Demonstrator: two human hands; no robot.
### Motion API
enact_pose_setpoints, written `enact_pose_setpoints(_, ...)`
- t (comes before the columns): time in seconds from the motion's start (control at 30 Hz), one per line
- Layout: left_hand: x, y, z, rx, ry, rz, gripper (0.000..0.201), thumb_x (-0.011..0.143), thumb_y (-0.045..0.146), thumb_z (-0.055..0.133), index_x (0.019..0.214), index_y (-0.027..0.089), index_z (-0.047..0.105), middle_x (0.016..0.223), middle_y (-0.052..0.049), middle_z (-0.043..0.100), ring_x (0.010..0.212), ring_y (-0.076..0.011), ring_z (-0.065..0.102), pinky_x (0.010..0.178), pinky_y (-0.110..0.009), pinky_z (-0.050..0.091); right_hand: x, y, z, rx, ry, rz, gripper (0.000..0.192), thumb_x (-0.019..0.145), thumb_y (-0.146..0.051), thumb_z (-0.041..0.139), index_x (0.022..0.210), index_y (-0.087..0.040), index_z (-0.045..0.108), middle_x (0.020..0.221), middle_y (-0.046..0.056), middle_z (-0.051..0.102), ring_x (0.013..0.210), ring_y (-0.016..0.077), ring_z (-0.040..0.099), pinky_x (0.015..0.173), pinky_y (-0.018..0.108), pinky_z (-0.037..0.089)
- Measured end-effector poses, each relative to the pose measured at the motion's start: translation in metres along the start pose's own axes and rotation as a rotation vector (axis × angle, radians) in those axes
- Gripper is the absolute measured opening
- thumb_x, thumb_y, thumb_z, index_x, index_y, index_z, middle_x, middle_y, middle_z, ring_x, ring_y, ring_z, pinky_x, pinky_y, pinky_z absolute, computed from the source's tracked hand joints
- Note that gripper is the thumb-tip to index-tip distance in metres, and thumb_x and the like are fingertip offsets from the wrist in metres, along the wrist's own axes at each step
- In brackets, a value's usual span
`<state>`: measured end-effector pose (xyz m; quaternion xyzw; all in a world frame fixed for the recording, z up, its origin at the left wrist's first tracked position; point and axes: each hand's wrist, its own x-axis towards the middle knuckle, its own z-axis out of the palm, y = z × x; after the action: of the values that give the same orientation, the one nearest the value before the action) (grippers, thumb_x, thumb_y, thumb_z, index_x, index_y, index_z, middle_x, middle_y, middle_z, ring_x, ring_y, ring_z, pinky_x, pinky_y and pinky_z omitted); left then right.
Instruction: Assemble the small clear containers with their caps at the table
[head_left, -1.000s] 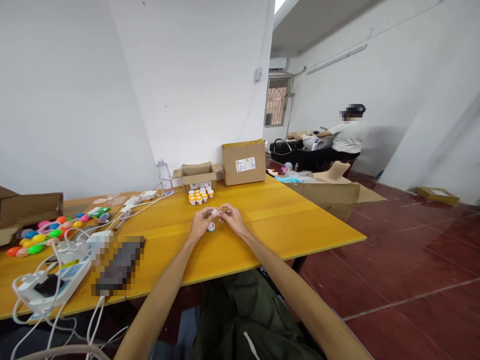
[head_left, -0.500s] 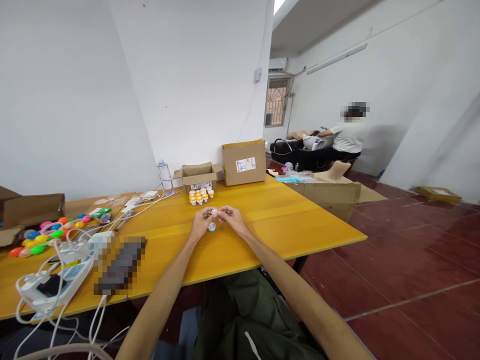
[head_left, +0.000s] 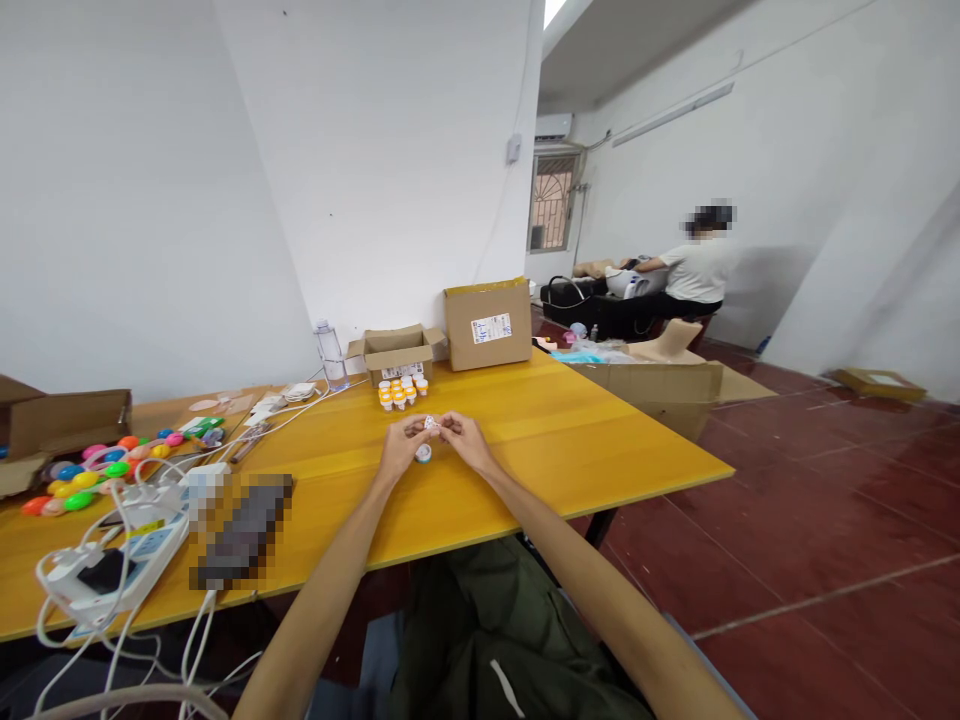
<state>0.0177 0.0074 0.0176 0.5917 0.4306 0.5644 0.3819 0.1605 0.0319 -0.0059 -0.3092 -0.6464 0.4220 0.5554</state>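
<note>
Between the fingertips of both hands is a small white piece with dark spots (head_left: pixel 431 423), too small to name for certain. My left hand (head_left: pixel 403 443) pinches it from the left, and my right hand (head_left: pixel 461 437) has its fingers closed on the right side of it. Just below my left fingers, a small round white item with a bluish rim (head_left: pixel 424 454) lies on the yellow table (head_left: pixel 570 440). Beyond my hands stands a tight group of several small white bottles with orange bands (head_left: pixel 401 392).
Behind the bottles sit an open carton (head_left: pixel 397 350) and a taller closed carton (head_left: pixel 489 325). A clear bottle (head_left: pixel 331 355) stands left of them. Power strips (head_left: pixel 150 545), cables, a blurred dark device (head_left: pixel 244 530) and colourful balls (head_left: pixel 82 478) crowd the left. A person (head_left: pixel 697 270) sits at far right.
The white spotted piece has turned slightly in my fingers and shows a different side. Both hands stay in nearly the same place above the table.
</note>
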Motion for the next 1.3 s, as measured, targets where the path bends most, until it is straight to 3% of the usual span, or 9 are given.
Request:
enact_pose_setpoints(0.27, -0.0009, 0.0026, 0.0001, -0.003, 0.019, -0.007, 0.032, 0.054, 0.028, 0.079, 0.084, 0.018, 0.075, 0.072, -0.002, 0.073, 0.066, -0.0183, 0.067, 0.062, -0.028, 0.054, -0.0034, -0.0053, 0.0013, -0.128, 0.061, -0.128, 0.015, 0.077, -0.036, 0.057, 0.072, -0.022, 0.058, 0.073, 0.0, 0.065, 0.068, 0.0161, 0.061, 0.065, 0.027, 0.048)
enact_pose_setpoints(0.6, 0.001, 0.0004, -0.0023, 0.008, -0.014, 0.025, 0.031, 0.055, 0.032, 0.079, 0.082, 0.016, 0.076, 0.076, -0.005, 0.075, 0.07, -0.0202, 0.068, 0.065, -0.029, 0.053, -0.0068, -0.0068, 0.0025, -0.22, 0.024, -0.262, 0.015, 0.085, -0.033, 0.052, 0.085, -0.022, 0.063, 0.084, 0.002, 0.069, 0.074, 0.0166, 0.063, 0.072, 0.029, 0.05)
enact_pose_setpoints(1.03, 0.0009, 0.0056, -0.0029, 0.011, -0.1, 0.068, 0.025, 0.058, 0.034, 0.077, 0.076, 0.017, 0.075, 0.075, -0.006, 0.075, 0.071, -0.0201, 0.069, 0.071, -0.031, 0.055, -0.0063, -0.0061, 0.0022, -0.188, 0.066, -0.261, 0.015, 0.084, -0.034, 0.054, 0.081, -0.022, 0.061, 0.078, 0.002, 0.068, 0.068, 0.0164, 0.063, 0.065, 0.028, 0.051)
enact_pose_setpoints(1.3, 0.0031, 0.0022, -0.0047, 0.05, -0.065, 0.04, 0.024, 0.062, 0.036, 0.073, 0.074, 0.016, 0.075, 0.071, -0.005, 0.074, 0.059, -0.0174, 0.065, 0.059, -0.028, 0.054, -0.0067, -0.0061, 0.0027, -0.217, 0.063, -0.299, 0.018, 0.086, -0.032, 0.051, 0.087, -0.022, 0.065, 0.081, 0.003, 0.069, 0.067, 0.016, 0.062, 0.064, 0.028, 0.052)
